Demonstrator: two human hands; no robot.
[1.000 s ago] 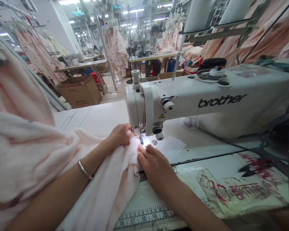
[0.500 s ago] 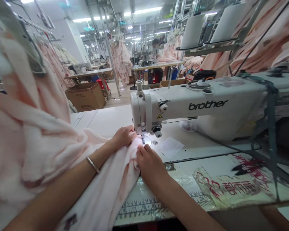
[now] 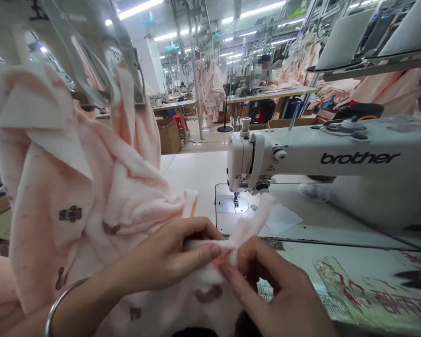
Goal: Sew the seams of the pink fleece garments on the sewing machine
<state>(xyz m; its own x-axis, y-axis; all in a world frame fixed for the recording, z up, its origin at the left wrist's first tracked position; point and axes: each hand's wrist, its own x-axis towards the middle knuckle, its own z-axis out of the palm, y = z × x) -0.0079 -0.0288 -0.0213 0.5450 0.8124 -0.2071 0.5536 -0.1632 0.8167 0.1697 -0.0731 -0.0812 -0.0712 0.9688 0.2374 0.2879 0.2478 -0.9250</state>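
Note:
Soft pale pink fabric with small brown bear prints hangs on my left and runs down across the table edge. My left hand is closed on a fold of it, thumb on top. Close beside it, my right hand pinches the same fabric between thumb and fingers. A narrow strip of the cloth sticks up past my right hand. Beyond both hands stands a white sewing machine, its presser foot apart from the cloth and lit by a small lamp.
Hanger clips hold garments at the upper left. Thread cones stand at the upper right. A white scrap and a small clear dish lie on the table. Farther back are a cardboard box and a seated person.
Both hands have drawn the fabric from the presser foot toward me and now hold it at the table's front edge. The view has turned left.

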